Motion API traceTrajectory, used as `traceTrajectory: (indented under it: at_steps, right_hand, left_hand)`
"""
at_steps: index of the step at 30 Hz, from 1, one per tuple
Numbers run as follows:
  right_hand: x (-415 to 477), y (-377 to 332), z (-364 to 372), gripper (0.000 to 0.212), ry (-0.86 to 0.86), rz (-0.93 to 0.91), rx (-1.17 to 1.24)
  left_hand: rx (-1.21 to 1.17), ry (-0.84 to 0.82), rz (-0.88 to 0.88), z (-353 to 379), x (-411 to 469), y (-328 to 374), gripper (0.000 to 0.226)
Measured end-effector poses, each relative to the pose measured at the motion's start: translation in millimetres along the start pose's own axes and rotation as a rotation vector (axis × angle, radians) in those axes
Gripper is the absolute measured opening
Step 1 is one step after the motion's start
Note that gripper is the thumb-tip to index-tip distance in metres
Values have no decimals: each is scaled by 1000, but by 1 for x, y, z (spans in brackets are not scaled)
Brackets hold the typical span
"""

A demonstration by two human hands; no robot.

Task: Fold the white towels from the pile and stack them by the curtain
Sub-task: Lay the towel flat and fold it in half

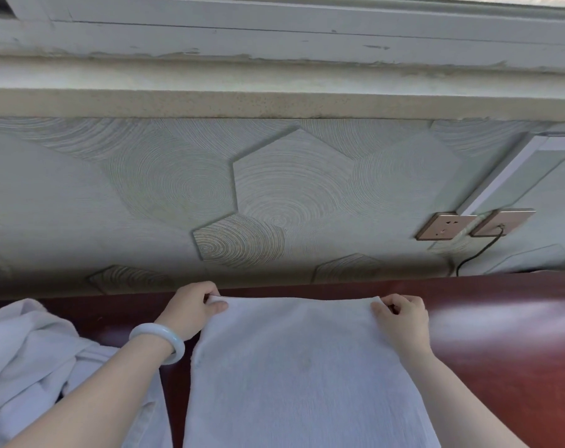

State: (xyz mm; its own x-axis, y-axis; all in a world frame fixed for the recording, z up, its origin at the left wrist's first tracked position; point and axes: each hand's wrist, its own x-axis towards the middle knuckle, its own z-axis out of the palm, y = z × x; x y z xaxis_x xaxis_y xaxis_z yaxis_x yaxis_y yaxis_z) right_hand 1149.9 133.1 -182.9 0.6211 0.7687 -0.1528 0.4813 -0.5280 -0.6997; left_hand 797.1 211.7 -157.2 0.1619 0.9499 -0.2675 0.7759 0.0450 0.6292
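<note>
Head view: white towel [307, 367] lies flat on the dark red counter [501, 334], its long axis running from the wall side toward the person, with the near end out of frame. Left hand [190, 310] pinches the far left corner and right hand [400, 318] pinches the far right corner, fingers [379, 308] curled onto the cloth, so the short far edge spans straight between them and both hands are equally near it; the unfolded pile [32, 350] sits just left of the left forearm. Likely next move is drawing that edge toward the person along the long axis to halve the towel; no curtain in sight.
</note>
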Motion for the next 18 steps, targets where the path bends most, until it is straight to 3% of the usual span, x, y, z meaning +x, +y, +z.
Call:
traceTrajectory:
  at_steps: [7,12,14,16,18]
  right_hand:
    - [13,-8,-12,10,-212,-41,-184]
    - [14,-6,-11,12,5,91,105]
    - [11,-6,-2,22,48,131,181]
    - [5,-9,4,33,150,31,71]
    - [-9,-11,13,34,253,-268,-183]
  left_hand:
    - [-49,61,-56,6,-8,-7,19]
    - [-150,146,-57,10,-11,-2,17]
    - [-111,189,-17,17,-14,2,29]
    - [108,326,77,28,-19,5,51]
    - [298,431,198,44,-29,13,52]
